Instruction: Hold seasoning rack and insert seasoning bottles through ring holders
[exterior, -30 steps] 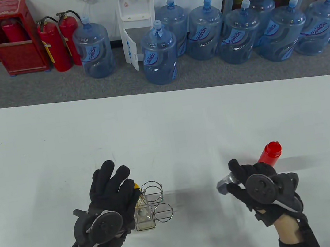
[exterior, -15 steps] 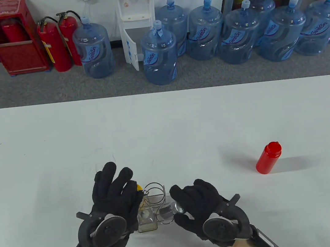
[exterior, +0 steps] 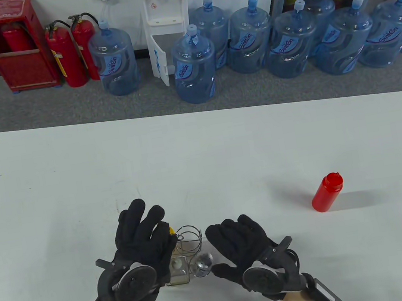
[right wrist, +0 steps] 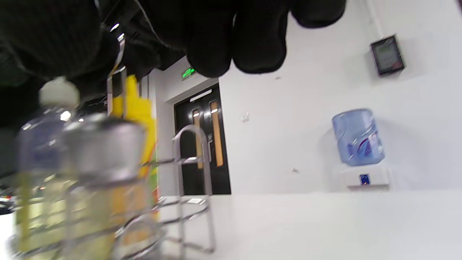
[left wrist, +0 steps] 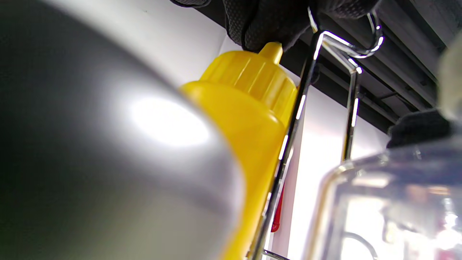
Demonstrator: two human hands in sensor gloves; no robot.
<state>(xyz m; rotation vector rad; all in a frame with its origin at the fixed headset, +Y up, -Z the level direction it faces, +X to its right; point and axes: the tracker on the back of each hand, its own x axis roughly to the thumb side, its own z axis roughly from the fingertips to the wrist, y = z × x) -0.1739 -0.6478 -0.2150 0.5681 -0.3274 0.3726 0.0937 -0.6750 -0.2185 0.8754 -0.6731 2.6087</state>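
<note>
Near the worktop's (exterior: 201,150) front edge, the left hand (exterior: 140,238) grips the wire rack (exterior: 188,237) by its top handle, over the yellow bottle (left wrist: 252,119). Just right of it the right hand (exterior: 243,242) hovers open beside the silver-capped shaker (exterior: 202,264) (seated in its ring). Farther right, across bare surface, stands the red bottle (exterior: 327,192).

The table view is bright and sharp, with soft light from above, and the red bottle (exterior: 327,192) throws a soft grey shadow toward 3 o'clock on the white table (exterior: 201,150). In the left wrist view a big blurry grey shape (left wrist: 108,162) fills the 9 o'clock side with a white glare spot, while the yellow bottle (left wrist: 252,108) looks sharper. The right wrist view is smeared and blurry at 8 o'clock, where the wire rack (right wrist: 187,180) is, and dark at 11 o'clock.
</note>
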